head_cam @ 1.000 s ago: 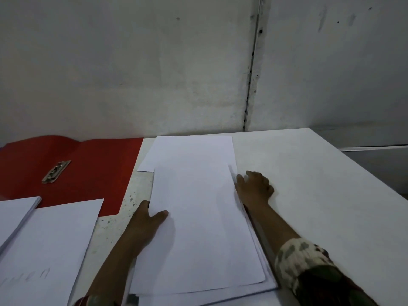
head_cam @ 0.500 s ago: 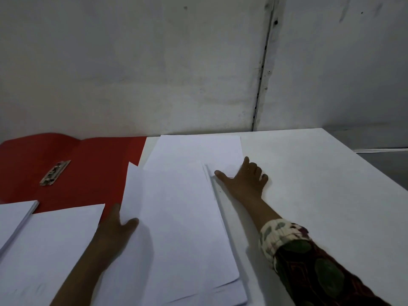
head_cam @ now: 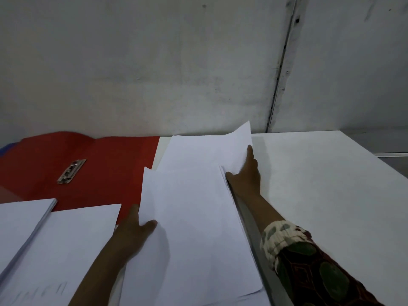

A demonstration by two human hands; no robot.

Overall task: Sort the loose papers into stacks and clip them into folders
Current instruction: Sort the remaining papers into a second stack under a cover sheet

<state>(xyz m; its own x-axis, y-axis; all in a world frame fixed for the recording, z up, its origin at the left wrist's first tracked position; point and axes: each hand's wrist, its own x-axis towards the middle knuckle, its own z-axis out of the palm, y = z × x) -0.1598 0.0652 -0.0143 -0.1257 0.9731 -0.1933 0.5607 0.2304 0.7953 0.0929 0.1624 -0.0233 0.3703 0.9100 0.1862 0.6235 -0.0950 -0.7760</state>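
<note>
Holding paper stack (head_cam: 194,217) edge: left hand (head_cam: 134,230) | right hand (head_cam: 245,175) lifting far sheet (head_cam: 209,149) corner

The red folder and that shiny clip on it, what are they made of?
The red folder looks like thin card or plastic, lying flat with a wavy far edge and a dull sheen; the view leaves open which. The clip looks like metal: silvery grey, with bright glints on it.

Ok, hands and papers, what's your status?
Left hand holds middle stack edge. Right hand lifts far sheet. Red folder open, unblocked.
</note>
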